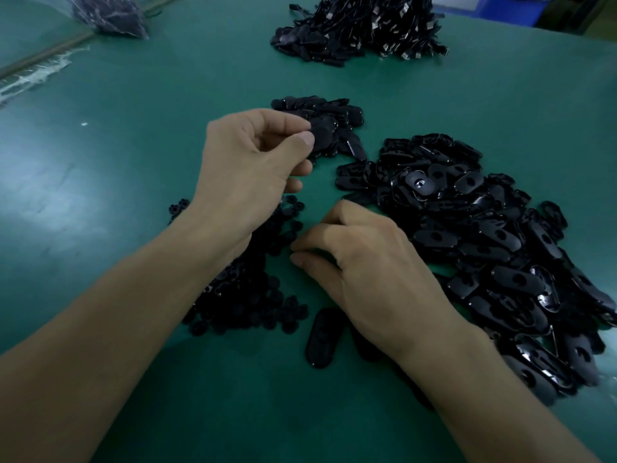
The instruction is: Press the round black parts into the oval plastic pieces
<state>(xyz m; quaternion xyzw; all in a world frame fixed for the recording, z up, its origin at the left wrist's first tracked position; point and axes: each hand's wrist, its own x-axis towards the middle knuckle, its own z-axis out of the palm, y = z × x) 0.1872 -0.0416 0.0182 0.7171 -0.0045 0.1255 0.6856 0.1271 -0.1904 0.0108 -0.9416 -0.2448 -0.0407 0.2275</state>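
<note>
Pinching a black oval plastic piece (322,137) between thumb and forefinger, the left hand (248,162) hovers above the green table (140,138), just in front of a small pile of finished-looking ovals (329,110). The right hand (364,265) sits lower and nearer the camera, fingers curled with thumb and forefinger tips drawn close together; whether they grip anything cannot be told, since the fingertips hide it. Under the left forearm lies a heap of small round black parts (247,295), spread across the mat. To the right, a large pile of oval plastic pieces (494,248) stretches toward the table edge, many showing a round hole in the middle. 1 loose oval (322,337) lies flat just left of the right wrist. Farther back sits another dark heap with metal bits (367,26), and a plastic bag (110,13) rests at the far left.
</note>
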